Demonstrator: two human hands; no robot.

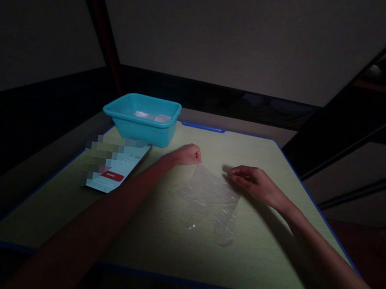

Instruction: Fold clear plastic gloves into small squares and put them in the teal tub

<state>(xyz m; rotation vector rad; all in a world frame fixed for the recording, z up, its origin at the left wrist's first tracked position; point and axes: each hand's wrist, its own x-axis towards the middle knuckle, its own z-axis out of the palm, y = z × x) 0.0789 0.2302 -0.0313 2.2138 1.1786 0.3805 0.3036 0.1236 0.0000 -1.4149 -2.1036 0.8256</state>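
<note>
A thin, crinkled piece of clear plastic film [203, 198] lies spread on the table, with a rounded lobe at its near right end. Whether it is a bag or a glove, I cannot tell. My left hand [190, 154] is closed, pinching the film's far left corner. Just beyond the film's far right side, my right hand [254, 183] hovers low over the table. Its fingers are loosely curved, with a small gap between thumb and forefinger, and nothing shows in them.
The pale wood-grain table [264, 250] has a blue edge. A turquoise plastic basin [141, 125] holding some whitish, see-through items stands at the far left. In front of it lies a phone [120, 167] with a lit screen, beside my left forearm. Light panels rise behind the table.
</note>
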